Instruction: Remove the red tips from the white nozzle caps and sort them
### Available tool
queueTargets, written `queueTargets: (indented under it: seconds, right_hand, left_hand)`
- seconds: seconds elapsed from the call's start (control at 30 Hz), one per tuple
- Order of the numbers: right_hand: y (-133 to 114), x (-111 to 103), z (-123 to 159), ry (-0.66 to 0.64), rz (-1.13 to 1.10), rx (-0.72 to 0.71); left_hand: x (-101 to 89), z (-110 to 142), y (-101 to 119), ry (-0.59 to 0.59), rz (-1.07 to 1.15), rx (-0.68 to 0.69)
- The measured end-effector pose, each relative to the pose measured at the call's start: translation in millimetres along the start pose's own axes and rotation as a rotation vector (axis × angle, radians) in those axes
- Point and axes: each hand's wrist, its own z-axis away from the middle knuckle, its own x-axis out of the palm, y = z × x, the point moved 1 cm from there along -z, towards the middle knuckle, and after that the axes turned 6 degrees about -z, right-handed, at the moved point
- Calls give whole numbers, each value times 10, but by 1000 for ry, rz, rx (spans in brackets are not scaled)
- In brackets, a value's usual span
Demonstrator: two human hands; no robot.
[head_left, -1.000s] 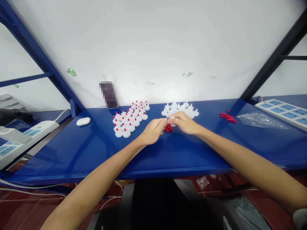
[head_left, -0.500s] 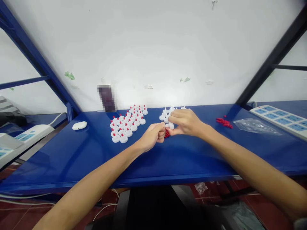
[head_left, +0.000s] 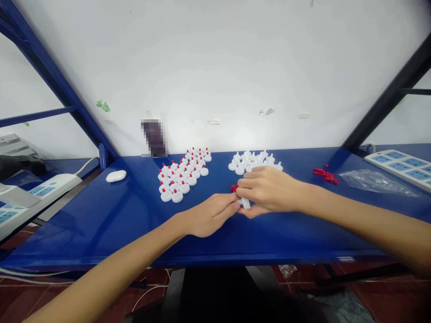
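My right hand (head_left: 267,190) is closed on a white nozzle cap (head_left: 246,204), held sideways with its spout toward the left. My left hand (head_left: 210,215) pinches at the spout end, thumb and fingers pressed together; whether a small red tip sits between them is hidden. Just behind the hands lies a small pile of red tips (head_left: 234,188), partly covered by my right fingers. To the left stand several rows of white nozzle caps with red tips (head_left: 177,196). Behind my right hand is a group of white nozzle caps without red tips (head_left: 239,170).
A second pile of red tips (head_left: 326,175) and a clear plastic bag (head_left: 373,181) lie at the right of the blue table (head_left: 134,233). A white earbud-style case (head_left: 116,176) is at left. Power strips (head_left: 402,163) flank both sides. A pixelated dark object (head_left: 155,138) leans on the wall.
Both hands have come nearer to me with the white nozzle cap. My left fingers have gone from curled to straighter, still at the spout. More of the untipped caps now shows.
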Motion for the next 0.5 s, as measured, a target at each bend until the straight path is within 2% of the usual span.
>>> queueTargets:
  seconds: [0.13, 0.23, 0.33, 0.4, 0.5]
  right_hand:
    - [-294, -139, 52, 99, -100, 15]
    - [-526, -294, 140, 184, -110, -28]
    - [-687, -398, 228, 194, -134, -71]
    - [-733, -401, 268, 174, -156, -38]
    - [-741, -323, 301, 126, -175, 70]
  left_hand:
    - [102, 252, 252, -25, -67, 6]
    - [238, 464, 497, -39, 56, -34]
    - [368, 570, 670, -56, 147, -43]
    - [424, 564, 692, -58, 113, -28]
    - [458, 487, 608, -13, -33, -6]
